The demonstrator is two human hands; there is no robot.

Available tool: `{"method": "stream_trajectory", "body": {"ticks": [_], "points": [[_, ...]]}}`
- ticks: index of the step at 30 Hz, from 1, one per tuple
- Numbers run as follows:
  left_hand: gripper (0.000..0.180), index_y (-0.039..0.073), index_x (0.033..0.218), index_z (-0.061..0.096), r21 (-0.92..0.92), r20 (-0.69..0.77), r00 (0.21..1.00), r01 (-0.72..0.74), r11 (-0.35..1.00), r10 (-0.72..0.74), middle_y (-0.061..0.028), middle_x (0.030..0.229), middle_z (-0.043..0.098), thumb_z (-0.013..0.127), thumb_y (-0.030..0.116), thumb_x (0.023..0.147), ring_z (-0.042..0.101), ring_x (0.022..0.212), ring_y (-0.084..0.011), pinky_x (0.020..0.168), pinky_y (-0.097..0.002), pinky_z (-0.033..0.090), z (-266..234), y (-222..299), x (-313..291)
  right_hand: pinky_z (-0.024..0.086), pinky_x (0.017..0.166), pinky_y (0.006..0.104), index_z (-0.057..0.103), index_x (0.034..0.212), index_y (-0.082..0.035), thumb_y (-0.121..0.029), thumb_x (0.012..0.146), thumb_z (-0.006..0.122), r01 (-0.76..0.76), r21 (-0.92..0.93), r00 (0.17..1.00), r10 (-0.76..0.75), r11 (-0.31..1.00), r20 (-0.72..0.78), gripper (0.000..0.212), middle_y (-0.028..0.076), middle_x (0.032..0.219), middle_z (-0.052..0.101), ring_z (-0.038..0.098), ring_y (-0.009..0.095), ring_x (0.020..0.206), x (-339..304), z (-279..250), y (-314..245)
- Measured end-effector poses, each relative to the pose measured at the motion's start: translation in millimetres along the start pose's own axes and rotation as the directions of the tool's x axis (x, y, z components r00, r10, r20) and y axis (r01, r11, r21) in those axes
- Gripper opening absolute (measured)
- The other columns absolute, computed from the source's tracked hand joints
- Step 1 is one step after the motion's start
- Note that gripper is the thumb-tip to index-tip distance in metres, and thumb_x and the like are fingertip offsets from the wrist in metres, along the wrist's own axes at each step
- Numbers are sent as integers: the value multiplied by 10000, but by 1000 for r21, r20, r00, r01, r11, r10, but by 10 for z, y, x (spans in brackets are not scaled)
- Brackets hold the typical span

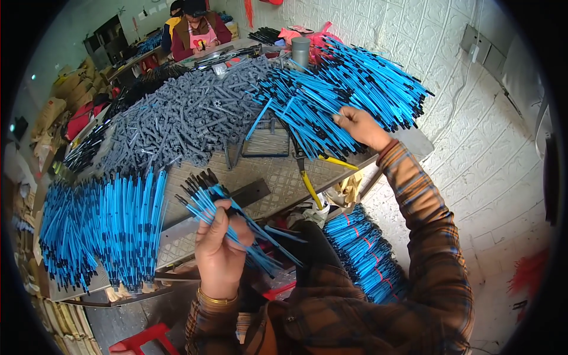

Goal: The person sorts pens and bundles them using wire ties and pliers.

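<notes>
My left hand (222,242) is closed round a loose bunch of thin blue rods with black ends (204,201), held above the near edge of the table. Several of these rods slant down past the palm toward my lap. At the right, my right hand (364,127) is at a big heap of the same blue rods (313,106), thumb and forefinger pinched at a rod's black end. The other fingers are curled under and partly hidden. Beside the heap are yellow-handled pliers (310,188) with their handles apart, next to a shallow black-framed tray of thin wires (266,145).
A large mound of grey plastic parts (183,112) covers the table's middle. Blue rods stand packed at the left (127,231). A dark metal bar (251,192) lies near the front edge. Tied blue bundles (367,254) sit below right. Another person (198,32) works across the table beside a grey cup (300,52).
</notes>
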State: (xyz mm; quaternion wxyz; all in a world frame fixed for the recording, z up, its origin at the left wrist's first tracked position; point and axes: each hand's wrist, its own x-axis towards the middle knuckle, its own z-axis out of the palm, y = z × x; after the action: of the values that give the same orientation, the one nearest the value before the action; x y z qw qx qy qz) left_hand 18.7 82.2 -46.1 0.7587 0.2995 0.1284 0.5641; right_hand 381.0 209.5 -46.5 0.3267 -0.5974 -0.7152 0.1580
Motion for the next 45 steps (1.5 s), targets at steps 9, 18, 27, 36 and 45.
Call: {"method": "stream_trajectory", "body": {"ticks": [9,18,27,36,45], "points": [[189,46,1072,532,167,-108,994,14,986,4,-200,1113,573,487,61,889,563,1043,-313,888,-416,464,280,-215,-21,421,636,244,501,730,-73,-278,906,525,-449,316,893,406,836,195,271,-26,749,478,450,78,673,-734,-182,-383],[180,64,976,529,366,-164,914,-294,883,372,-85,939,603,610,30,819,590,844,-178,746,-278,473,385,-645,227,446,702,301,598,850,-58,-85,760,634,384,125,913,-356,915,-197,100,134,1060,518,548,219,859,-1742,543,-1385],[248,86,908,495,450,-208,816,-409,794,539,-9,747,550,658,-34,764,529,658,-93,598,-221,432,384,-517,-82,461,579,301,620,828,-96,-83,657,683,624,76,781,-616,778,-107,183,88,1015,515,550,216,708,-1966,995,-1680],[119,84,897,510,246,-344,841,-349,905,417,-19,682,545,592,31,830,479,501,-98,496,-206,395,274,-326,-441,449,569,296,580,904,-77,-119,726,667,508,301,856,-512,807,-73,203,98,928,518,546,205,681,-1976,1138,-1640],[79,49,889,521,309,-111,937,-284,908,331,-60,697,589,579,46,836,520,529,-129,537,-248,431,50,-49,-856,453,615,317,534,940,-47,-158,793,625,266,475,865,-425,839,267,205,113,802,555,570,247,706,-1494,1028,-1686]]}}
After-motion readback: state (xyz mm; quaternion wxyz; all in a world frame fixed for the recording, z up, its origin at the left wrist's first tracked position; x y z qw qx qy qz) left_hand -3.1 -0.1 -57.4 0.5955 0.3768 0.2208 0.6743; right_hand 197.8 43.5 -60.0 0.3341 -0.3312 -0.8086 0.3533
